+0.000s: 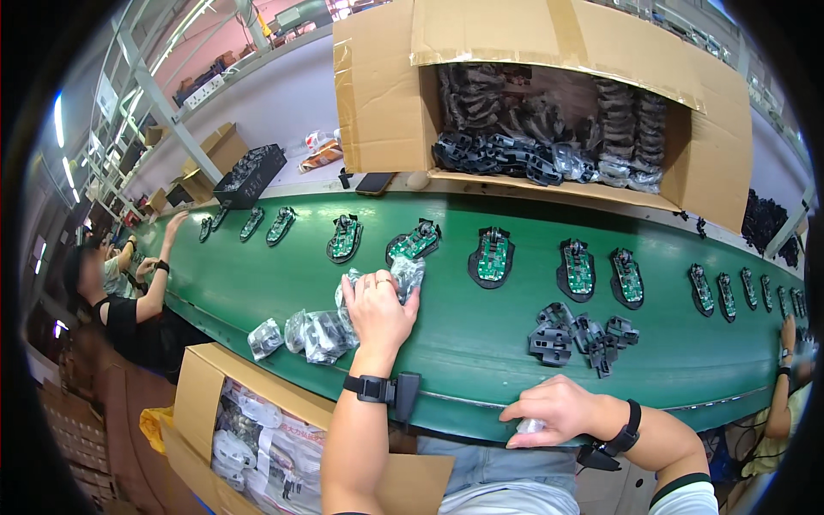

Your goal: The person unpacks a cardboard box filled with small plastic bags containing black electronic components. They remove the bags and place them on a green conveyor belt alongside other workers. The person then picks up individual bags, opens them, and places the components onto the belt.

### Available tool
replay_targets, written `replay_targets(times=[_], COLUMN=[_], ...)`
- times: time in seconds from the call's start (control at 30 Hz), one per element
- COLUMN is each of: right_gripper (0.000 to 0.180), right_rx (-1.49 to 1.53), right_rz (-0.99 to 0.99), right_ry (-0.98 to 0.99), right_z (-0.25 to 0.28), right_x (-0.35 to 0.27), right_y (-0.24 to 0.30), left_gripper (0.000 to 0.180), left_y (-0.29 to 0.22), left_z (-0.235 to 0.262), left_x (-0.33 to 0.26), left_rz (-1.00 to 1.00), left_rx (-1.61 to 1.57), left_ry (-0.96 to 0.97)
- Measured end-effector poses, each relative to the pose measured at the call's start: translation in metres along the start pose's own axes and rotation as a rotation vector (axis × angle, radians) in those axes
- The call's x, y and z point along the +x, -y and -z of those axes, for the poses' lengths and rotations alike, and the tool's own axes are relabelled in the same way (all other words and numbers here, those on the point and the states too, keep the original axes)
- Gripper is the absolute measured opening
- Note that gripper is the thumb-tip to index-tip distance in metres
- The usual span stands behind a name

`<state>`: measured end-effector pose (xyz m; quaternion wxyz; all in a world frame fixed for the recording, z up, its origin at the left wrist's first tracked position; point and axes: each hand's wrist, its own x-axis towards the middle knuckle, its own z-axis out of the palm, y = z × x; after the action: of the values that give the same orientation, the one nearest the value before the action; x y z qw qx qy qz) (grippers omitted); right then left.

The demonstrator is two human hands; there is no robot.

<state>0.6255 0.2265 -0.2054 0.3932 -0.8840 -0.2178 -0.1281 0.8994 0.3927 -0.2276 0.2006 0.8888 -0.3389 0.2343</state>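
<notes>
My left hand (378,311) reaches over the green conveyor belt (463,369), its fingers curled over a clear plastic bag (408,273) with a dark part inside. That bag lies against the near end of a mouse-shaped black base with a green circuit board (416,240). Beside my left wrist sit several more bagged parts (324,336). At the belt's near edge my right hand (556,410) pinches a small crumpled piece of clear plastic (530,425). Just beyond it lies a loose pile of black plastic parts (571,336).
Several black bases with circuit boards (493,256) line the belt. A large carton (721,146) of bagged black parts stands behind it. An open carton (196,386) with plastic bags is at the near left. Co-workers' arms (153,300) reach in at both ends.
</notes>
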Motion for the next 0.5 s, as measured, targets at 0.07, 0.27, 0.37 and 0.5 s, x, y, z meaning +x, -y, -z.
replay_targets(times=[0.07, 0.27, 0.37, 0.5], right_gripper=[0.029, 0.060, 0.061, 0.047], right_rx=[-0.004, 0.218, 0.172, 0.004], right_rz=[-0.042, -0.412, -0.420, -0.341], right_ry=[0.004, -0.389, -0.508, -0.440], right_z=[0.003, 0.001, 0.006, 0.012], right_x=[-0.005, -0.002, -0.003, -0.004], right_y=[0.000, 0.009, 0.009, 0.005], left_gripper=[0.038, 0.048, 0.040, 0.039], left_y=[-0.013, -0.066, -0.080, -0.089], left_z=[0.001, 0.033, 0.043, 0.050], left_x=[-0.001, -0.039, -0.054, -0.062], left_rz=[-0.044, -0.129, -0.158, -0.087], left_rx=[-0.198, -1.152, -1.273, -1.554], left_ry=[-0.064, 0.415, 0.611, 0.528])
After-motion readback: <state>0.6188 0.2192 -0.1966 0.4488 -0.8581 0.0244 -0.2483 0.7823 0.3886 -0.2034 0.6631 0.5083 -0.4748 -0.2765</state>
